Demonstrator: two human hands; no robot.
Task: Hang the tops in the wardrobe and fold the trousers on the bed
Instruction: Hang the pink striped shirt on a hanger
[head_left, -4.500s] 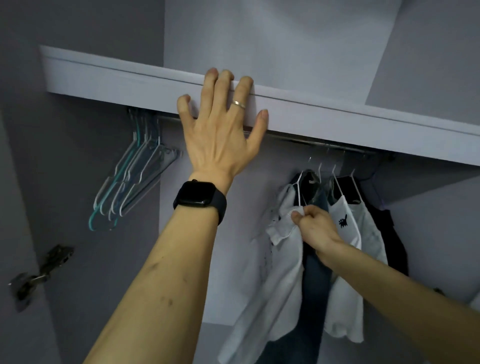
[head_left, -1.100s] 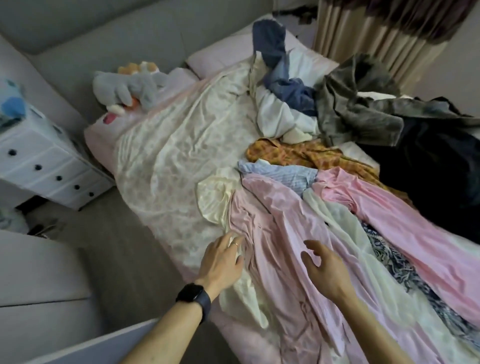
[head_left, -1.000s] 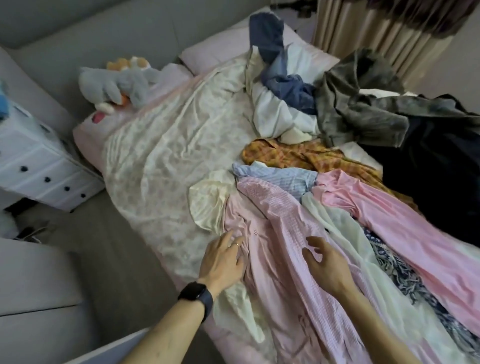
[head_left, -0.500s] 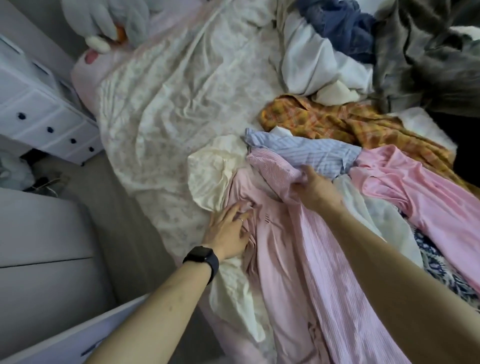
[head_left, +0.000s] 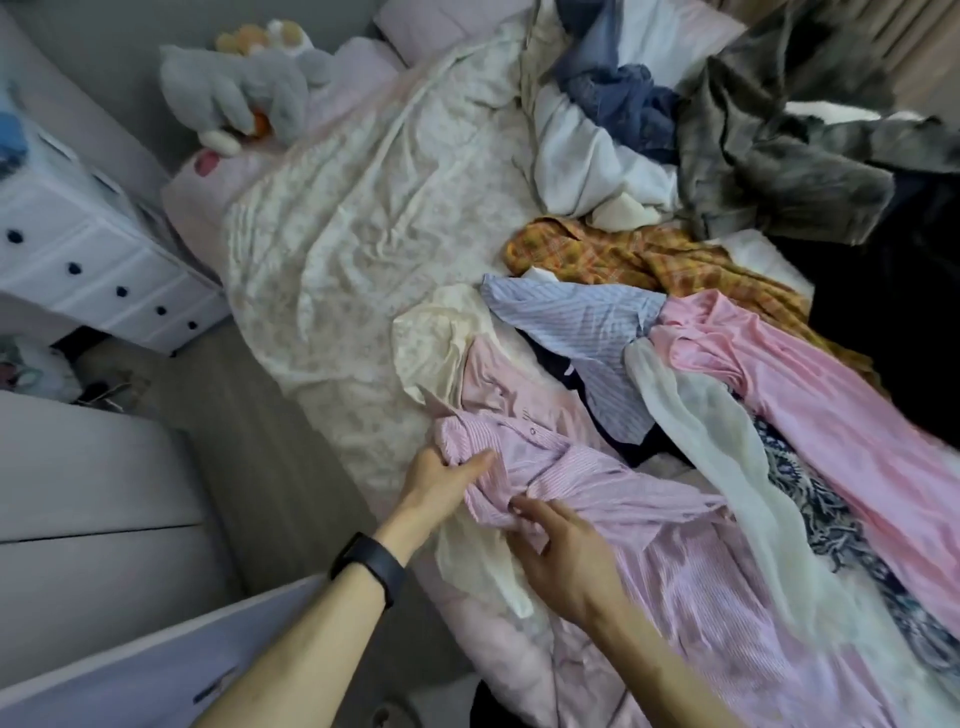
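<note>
Right now: floral-sheeted bed (head_left: 353, 218), rt half heaped w/ clothes (head_left: 753, 156). Pink striped shirt (head_left: 597, 483) bunched nr the near edge. Clutched at collar end by left hand (head_left: 441, 478); pinched just beside by right hand (head_left: 561, 561), fingers curled.

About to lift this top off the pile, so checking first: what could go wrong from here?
The left hand and right hand grip the pink striped shirt. The cream garment beneath it lies at the edge of the bed and may slide off. The sheer white garment overlaps the shirt and could get dragged.
</note>
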